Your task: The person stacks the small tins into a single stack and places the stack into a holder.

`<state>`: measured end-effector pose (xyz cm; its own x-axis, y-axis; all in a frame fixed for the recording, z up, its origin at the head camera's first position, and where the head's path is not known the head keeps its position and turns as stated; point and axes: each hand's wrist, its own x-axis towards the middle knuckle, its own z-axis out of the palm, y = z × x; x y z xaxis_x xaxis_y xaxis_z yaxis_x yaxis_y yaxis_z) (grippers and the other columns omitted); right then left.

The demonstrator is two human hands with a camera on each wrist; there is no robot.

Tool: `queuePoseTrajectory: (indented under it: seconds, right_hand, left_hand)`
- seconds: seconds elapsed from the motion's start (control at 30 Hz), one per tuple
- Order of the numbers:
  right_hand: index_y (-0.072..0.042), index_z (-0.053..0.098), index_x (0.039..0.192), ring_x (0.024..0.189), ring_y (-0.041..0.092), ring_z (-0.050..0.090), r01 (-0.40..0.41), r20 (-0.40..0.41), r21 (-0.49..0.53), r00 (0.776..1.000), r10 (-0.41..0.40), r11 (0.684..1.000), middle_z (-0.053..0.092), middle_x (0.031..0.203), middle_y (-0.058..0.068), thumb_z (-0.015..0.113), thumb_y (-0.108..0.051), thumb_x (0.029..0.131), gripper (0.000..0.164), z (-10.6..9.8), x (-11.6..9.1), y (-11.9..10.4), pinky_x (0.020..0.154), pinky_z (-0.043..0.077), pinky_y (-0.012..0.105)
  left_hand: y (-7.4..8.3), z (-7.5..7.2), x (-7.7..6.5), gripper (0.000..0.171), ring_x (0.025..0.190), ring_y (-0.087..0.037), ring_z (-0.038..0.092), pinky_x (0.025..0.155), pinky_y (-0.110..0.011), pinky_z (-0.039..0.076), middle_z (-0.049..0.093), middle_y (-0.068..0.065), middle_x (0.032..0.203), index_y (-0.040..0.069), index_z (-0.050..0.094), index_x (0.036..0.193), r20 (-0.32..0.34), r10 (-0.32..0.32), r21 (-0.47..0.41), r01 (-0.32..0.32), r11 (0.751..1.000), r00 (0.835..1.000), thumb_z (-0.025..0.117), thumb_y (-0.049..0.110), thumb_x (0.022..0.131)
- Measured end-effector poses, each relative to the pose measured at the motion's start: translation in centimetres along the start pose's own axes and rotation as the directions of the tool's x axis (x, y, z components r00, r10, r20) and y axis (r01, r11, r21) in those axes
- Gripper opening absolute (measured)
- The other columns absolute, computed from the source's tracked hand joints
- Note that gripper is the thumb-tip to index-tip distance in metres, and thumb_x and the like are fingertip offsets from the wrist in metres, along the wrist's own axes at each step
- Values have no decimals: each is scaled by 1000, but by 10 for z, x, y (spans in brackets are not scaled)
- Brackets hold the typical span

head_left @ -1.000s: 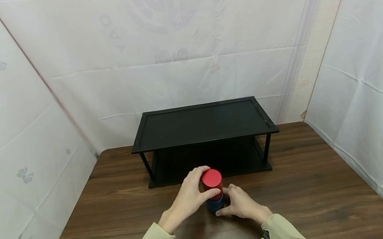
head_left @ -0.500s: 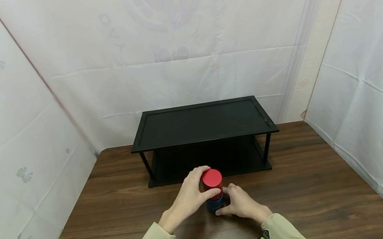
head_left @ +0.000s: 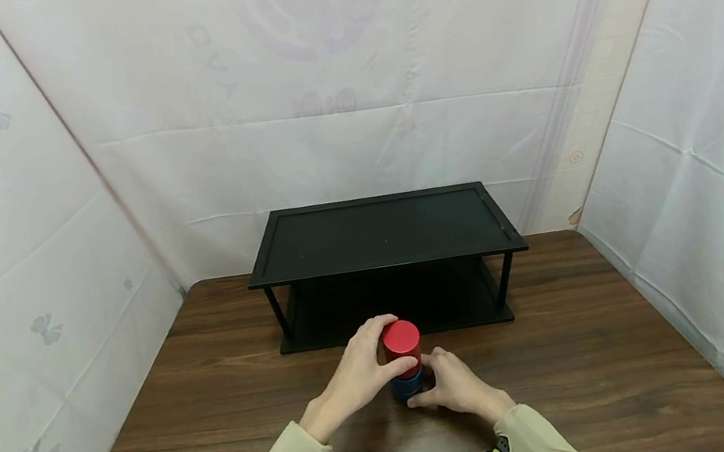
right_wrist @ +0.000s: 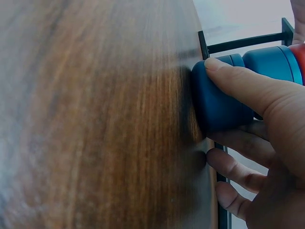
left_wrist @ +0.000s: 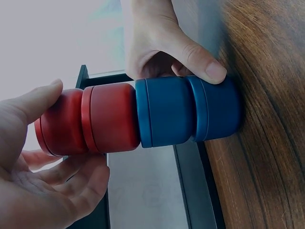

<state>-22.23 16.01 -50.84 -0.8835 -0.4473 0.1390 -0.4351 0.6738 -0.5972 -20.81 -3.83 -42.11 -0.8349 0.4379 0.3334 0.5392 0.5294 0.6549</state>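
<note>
Several small lidded canisters stand stacked upright on the table, just in front of the black rack. In the left wrist view the top red canister (left_wrist: 64, 121) and a second red canister (left_wrist: 114, 117) sit above an upper blue canister (left_wrist: 167, 112) and a lower blue canister (left_wrist: 221, 112). My left hand (head_left: 357, 373) holds the top red canister between thumb and fingers, from the left. Low on the right side, my right hand (head_left: 456, 383) grips the lower blue canister, its thumb across the front in the right wrist view. In the head view both hands partly cover the stack.
Behind the stack stands a black two-tier rack (head_left: 384, 230) with a flat top and an open lower shelf. It rests on a dark wood table (head_left: 222, 422). White cloth sheets (head_left: 340, 87) hang at the back and both sides.
</note>
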Motion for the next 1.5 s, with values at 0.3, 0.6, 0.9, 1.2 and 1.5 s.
queuePoseTrajectory:
  seconds: [0.3,0.6,0.9,1.2,1.5]
  right_hand:
    - [-16,65,121,82,9,49,-10,-4,-7,1000,10,1000,64,96,-4,82,-40,74,56,1,0,0,70,41,21]
    - [-18,64,124,89,10,51,-3,4,-7,1000,3,1000,65,101,-6,81,-43,75,58,1,0,1,77,45,27]
    - [-17,62,119,88,8,60,2,43,72,999,-5,997,70,99,-5,81,-39,76,52,-2,-2,1,78,49,25]
    - [-14,60,121,91,12,64,7,48,152,999,-15,988,69,103,-2,80,-31,79,49,-8,-3,-3,80,53,27]
    - [-13,61,118,84,10,63,-2,61,179,998,-9,984,69,98,-1,79,-27,79,45,-7,-1,-3,74,52,21]
  left_hand:
    - [-2,0,-1,72,118,-24,54,99,-48,47,56,-7,131,10,39,141,44,-31,-3,31,1000,999,74,35,84]
    - [-22,-1,-8,87,134,-33,43,108,-57,37,44,-13,146,8,28,148,189,-93,-59,106,993,978,77,36,81]
    - [-52,11,-11,79,119,-27,58,101,-47,47,55,-13,133,4,37,140,311,-66,-108,104,989,948,80,28,79]
    - [-62,21,-10,67,102,-24,61,88,-41,53,61,-11,118,4,45,132,314,-97,-92,131,987,944,81,23,78]
    - [-64,29,-7,60,95,-19,61,82,-36,53,63,-11,115,5,52,125,310,-119,-87,153,984,943,82,20,76]
